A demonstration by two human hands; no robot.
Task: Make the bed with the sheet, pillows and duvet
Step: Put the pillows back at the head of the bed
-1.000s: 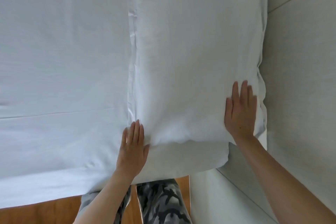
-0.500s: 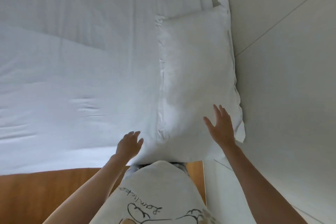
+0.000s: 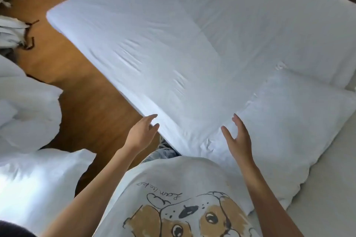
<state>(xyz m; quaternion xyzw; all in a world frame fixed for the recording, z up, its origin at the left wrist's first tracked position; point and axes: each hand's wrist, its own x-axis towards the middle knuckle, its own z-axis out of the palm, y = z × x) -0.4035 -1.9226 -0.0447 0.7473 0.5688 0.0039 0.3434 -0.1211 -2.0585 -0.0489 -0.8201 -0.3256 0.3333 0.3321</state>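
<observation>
Left hand (image 3: pixel 141 135) and right hand (image 3: pixel 238 139) (fingers spread) hover empty above pillow (image 3: pixel 289 131)

The sheet (image 3: pixel 173 44) is spread over the bed, with a pillow (image 3: pixel 289 131) laid on its near right corner, against the wall (image 3: pixel 331 188). Both hands are held above the bed's near edge, the left hand (image 3: pixel 141 134) left of the right hand (image 3: pixel 238 140). A duvet (image 3: pixel 25 106) is heaped on the floor (image 3: pixel 92 102) at left.
</observation>
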